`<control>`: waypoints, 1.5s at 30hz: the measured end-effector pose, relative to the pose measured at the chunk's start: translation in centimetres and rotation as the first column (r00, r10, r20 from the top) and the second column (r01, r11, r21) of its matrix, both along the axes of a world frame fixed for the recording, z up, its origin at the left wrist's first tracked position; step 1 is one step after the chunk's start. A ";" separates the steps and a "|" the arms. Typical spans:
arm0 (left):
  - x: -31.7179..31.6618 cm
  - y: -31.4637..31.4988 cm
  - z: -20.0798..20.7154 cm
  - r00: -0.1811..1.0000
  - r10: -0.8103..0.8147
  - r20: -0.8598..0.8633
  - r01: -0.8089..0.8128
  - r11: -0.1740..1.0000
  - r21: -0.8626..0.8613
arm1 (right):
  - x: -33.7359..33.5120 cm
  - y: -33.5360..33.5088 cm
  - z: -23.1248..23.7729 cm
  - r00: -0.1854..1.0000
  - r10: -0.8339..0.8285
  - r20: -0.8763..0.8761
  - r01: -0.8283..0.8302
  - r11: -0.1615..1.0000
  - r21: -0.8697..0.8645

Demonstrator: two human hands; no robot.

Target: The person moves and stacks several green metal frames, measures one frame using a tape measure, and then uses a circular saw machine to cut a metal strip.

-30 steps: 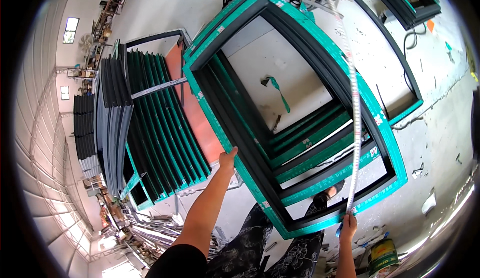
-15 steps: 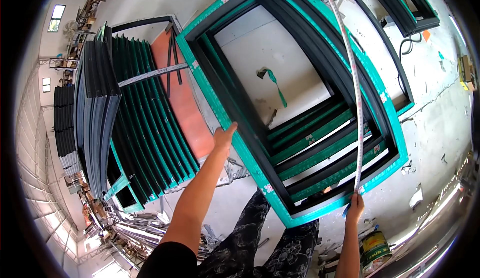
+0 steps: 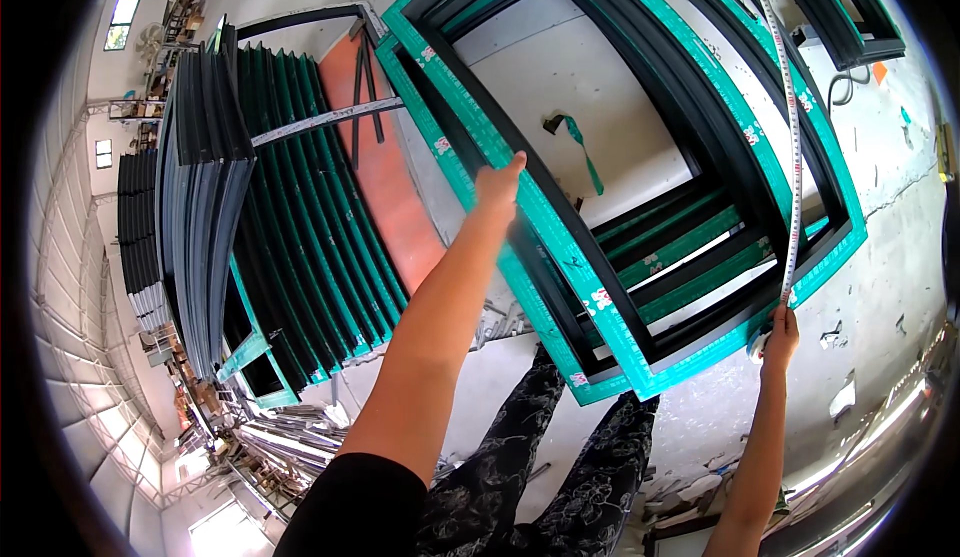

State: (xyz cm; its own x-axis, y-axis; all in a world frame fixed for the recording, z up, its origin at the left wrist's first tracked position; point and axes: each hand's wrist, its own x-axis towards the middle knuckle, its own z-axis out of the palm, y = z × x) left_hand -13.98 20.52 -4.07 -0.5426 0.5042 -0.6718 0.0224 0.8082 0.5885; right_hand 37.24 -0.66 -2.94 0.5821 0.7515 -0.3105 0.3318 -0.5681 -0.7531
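Observation:
My left hand is closed on the left side of a black window frame faced with green film, its thumb lying over the top. This frame lies tilted above another green-filmed frame, their corners out of line at the near end. My right hand grips a tape measure, its case partly hidden by the fingers, beside the near right part of the frames. The pale blade runs out away from me over the right side of the frames. More frames show beneath, through the opening.
On the left stand many upright green and black frames and dark grey profiles beside an orange-red board. More frames lie at the far right. A green strip and scraps lie on the floor.
The top frame has shifted right under my left hand, uncovering the left side of the frame below. My right hand has moved right and farther away with the tape measure, its blade still extended.

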 end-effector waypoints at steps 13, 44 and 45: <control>4.9 -13.2 14.2 0.744 -0.409 0.528 0.326 0.913 0.247 | -15.7 -16.5 10.3 0.903 0.185 -0.387 -0.284 0.934 -0.217; -6.9 -12.9 0.7 0.968 -0.076 0.240 0.026 0.979 0.204 | -19.2 -24.4 3.7 0.758 0.273 -0.592 -0.529 0.788 -0.314; -6.6 -12.8 0.7 0.968 -0.078 0.240 0.029 0.979 0.202 | -19.3 -24.4 3.7 0.756 0.288 -0.588 -0.540 0.782 -0.312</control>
State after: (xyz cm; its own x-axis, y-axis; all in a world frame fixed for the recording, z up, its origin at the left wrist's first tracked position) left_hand -20.55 7.69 -3.36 -0.3417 0.6629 -0.6661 -0.1026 0.6782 0.7276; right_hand 17.98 -25.01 0.72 -0.0809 0.5833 -0.8082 0.2792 -0.7652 -0.5802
